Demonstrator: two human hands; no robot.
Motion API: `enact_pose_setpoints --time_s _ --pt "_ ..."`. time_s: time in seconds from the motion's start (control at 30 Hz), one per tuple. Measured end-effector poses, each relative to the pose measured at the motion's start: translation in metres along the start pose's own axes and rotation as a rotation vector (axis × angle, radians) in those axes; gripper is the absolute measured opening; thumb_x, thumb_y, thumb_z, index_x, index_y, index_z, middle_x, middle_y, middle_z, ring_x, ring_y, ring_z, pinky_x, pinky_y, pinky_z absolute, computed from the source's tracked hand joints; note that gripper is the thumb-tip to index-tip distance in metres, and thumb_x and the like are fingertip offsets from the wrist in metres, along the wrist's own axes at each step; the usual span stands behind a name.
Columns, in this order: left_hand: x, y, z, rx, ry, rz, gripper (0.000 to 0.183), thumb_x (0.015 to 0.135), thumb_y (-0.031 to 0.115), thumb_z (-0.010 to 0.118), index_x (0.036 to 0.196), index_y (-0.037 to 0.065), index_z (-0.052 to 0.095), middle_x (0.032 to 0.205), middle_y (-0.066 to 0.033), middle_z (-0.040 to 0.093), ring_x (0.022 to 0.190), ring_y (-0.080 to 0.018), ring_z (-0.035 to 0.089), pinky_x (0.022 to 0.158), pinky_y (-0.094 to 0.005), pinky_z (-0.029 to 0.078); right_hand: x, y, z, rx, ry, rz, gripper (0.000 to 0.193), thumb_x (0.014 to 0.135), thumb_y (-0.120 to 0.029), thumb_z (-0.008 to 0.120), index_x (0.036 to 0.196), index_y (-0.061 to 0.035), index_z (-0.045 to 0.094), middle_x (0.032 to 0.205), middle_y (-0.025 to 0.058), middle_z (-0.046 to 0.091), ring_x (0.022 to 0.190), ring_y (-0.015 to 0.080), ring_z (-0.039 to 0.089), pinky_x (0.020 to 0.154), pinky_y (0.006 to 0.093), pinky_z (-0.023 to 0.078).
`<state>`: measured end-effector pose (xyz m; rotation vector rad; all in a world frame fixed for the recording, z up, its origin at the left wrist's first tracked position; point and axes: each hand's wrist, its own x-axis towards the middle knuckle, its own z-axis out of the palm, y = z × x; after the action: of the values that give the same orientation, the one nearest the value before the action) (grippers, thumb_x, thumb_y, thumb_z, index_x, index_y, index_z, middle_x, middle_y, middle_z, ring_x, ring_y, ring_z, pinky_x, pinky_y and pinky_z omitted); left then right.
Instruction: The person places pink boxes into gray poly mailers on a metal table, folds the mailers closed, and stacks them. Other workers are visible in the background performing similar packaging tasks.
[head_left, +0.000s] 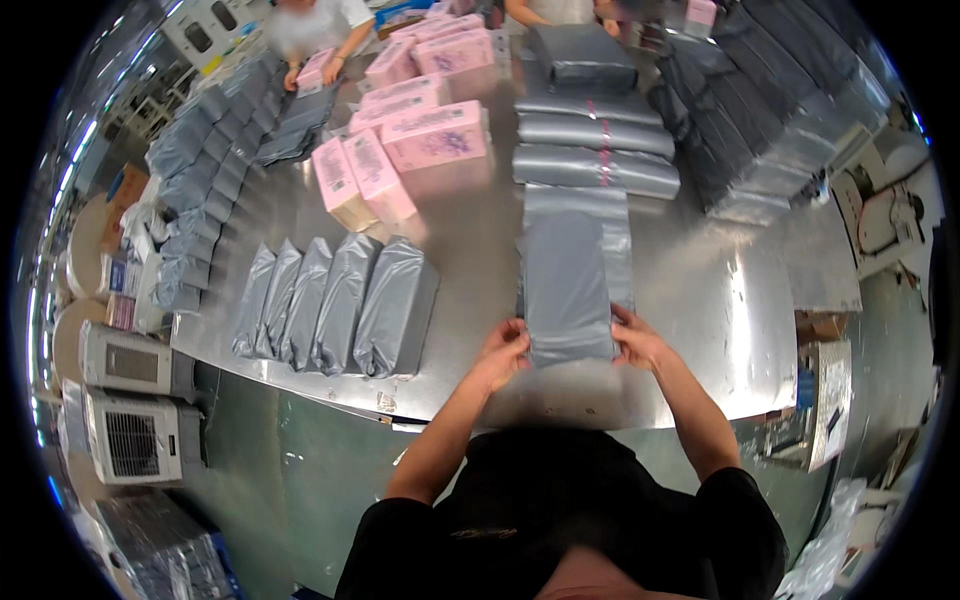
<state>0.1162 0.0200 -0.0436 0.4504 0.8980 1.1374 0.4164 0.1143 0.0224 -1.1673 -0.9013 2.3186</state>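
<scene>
We have a broad metal worktop (470,270) before us; its shine suggests a slick surface, so anything pushed could slide further than meant. At its far right rises a big dark bag pile (760,110), whose slippery-looking film could let upper layers slump if we knock it. Nearer the middle, the rolled grey bundles (595,135) lie one behind another; a shove from our side could set them shifting.

To the left, five wrapped parcels (340,305) lean in a row close to the near edge. A sweep of our left forearm could topple them, and the end ones could go over onto the floor. Beyond them, some pink boxes (432,135) sit at odd angles, and a bump could dent a corner.

The grey bag (567,285) lies in front of us, over lighter flat bags (618,220); we cannot tell whether it holds a box. Our left hand (503,356) and right hand (637,340) are apart, each pinching one side near its closest corners. Uneven pulling could stretch or tear the film, and a lift could drag the lower bags along.
</scene>
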Motion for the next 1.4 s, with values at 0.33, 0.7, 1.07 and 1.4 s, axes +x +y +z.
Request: enact_pose_setpoints --time_s 0.33,0.7,1.07,1.4 --pt "-0.170 -0.043 -0.056 -0.208 0.178 -0.395 0.040 0.103 0.039 0.059 0.130 0.010 0.059 0.120 -0.0089 0.070 0.100 -0.0189 0.068 0.074 -0.0292 0.053 0.098 0.025 0.238 -0.850 -0.150 -0.097 0.130 0.078 -0.051 0.084 0.161 -0.0011 -0.003 0.149 0.0293 0.041 0.114 0.0348 0.063 0.080 0.0385 0.059" --pt "-0.133 0.049 -0.090 0.006 0.298 0.024 0.030 0.103 0.025 0.061 0.125 0.004 0.058 0.116 -0.0092 0.069 0.093 -0.0172 0.068 0.073 -0.0303 0.056 0.281 -0.088 0.327 -1.392 -0.106 -0.188 0.074 0.091 -0.048 0.067 0.151 -0.0119 0.042 0.151 0.0216 0.046 0.131 0.0346 0.053 0.100 0.0476 0.048" --pt "-0.097 0.046 -0.079 -0.103 0.372 0.132 0.037 0.103 0.031 0.061 0.129 0.005 0.058 0.120 -0.0103 0.067 0.097 -0.0214 0.068 0.080 -0.0357 0.057 0.315 -0.129 0.352 -1.492 0.321 -0.732 0.056 0.080 -0.035 0.076 0.129 -0.0122 0.061 0.149 0.0166 0.044 0.129 0.0388 0.053 0.103 0.0451 0.050" --pt "-0.063 0.081 -0.018 0.260 -0.125 0.375 0.085 0.092 0.039 0.073 0.157 0.009 0.028 0.153 -0.0128 0.042 0.139 -0.0308 0.045 0.115 -0.0480 0.038 -0.037 -0.048 0.137 -1.351 0.165 -0.880 0.043 0.085 -0.014 0.070 0.128 -0.0111 0.065 0.143 0.0183 0.053 0.140 0.0325 0.043 0.114 0.0430 0.035"
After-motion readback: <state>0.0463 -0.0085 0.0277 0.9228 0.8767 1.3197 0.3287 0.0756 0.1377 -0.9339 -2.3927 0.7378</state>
